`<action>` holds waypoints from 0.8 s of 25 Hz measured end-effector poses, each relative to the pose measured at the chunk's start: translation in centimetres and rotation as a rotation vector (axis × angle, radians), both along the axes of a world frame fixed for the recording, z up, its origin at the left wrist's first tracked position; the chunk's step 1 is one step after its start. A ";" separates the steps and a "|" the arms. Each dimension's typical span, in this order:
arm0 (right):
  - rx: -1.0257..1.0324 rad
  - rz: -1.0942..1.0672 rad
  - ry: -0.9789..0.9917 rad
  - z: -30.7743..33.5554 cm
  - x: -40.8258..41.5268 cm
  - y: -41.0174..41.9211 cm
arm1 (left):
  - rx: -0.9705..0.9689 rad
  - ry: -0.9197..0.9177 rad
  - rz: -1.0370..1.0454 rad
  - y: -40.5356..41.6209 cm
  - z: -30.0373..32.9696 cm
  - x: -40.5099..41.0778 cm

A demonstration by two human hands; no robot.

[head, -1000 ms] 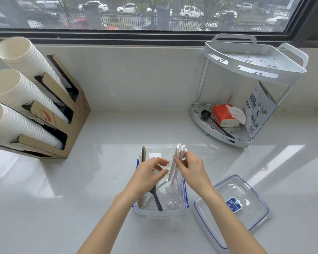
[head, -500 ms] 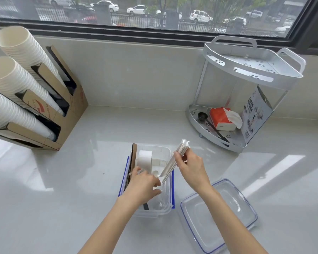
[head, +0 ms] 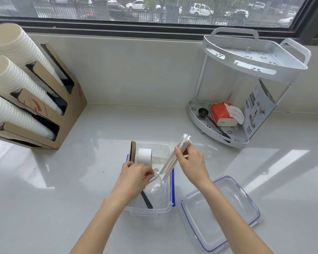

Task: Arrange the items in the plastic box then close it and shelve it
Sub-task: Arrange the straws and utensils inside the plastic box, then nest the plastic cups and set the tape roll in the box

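1. Head view: the clear plastic box [head: 165,198] stands open on the white counter [head: 62,198], in front of the person.
2. The right hand [head: 192,164] is closed around a bundle of white wrapped straws [head: 174,158], pinching it near its upper end. The bundle slants, its top sticking out above the fingers toward the far right, its lower end dipping down into the box.
3. The left hand [head: 136,177] reaches into the box from the near left with its fingers curled; whether it grips anything I cannot tell. Its fingertips sit just beside the lower end of the straws and a clear plastic spoon [head: 153,186].
4. Inside the box, a white tape roll [head: 144,155] stands on edge at the far left beside a brown cardboard piece [head: 133,151], and a black strip [head: 146,200] lies near the front.
5. The blue-edged lid [head: 220,215] lies on the counter to the right of the box, apart from it.
6. A silver corner shelf [head: 255,59] stands at the far right.
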State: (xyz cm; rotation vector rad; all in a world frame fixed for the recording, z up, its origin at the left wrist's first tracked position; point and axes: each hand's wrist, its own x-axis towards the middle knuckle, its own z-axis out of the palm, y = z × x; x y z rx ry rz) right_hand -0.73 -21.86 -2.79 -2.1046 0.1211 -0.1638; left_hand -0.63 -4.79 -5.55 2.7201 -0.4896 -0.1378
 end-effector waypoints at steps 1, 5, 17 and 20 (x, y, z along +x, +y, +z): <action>-0.002 -0.005 0.009 0.1 0.0 0.2 | -0.031 -0.018 0.024 0.3 0.3 0.1; -0.080 0.056 0.135 0.3 0.4 0.8 | -0.159 -0.071 0.124 1.6 1.2 0.5; -0.767 0.122 0.264 -2.1 1.6 4.7 | -0.229 0.038 0.153 2.6 0.7 0.5; -0.875 0.151 0.217 -3.2 1.4 5.3 | -0.238 0.053 0.155 2.6 0.8 0.3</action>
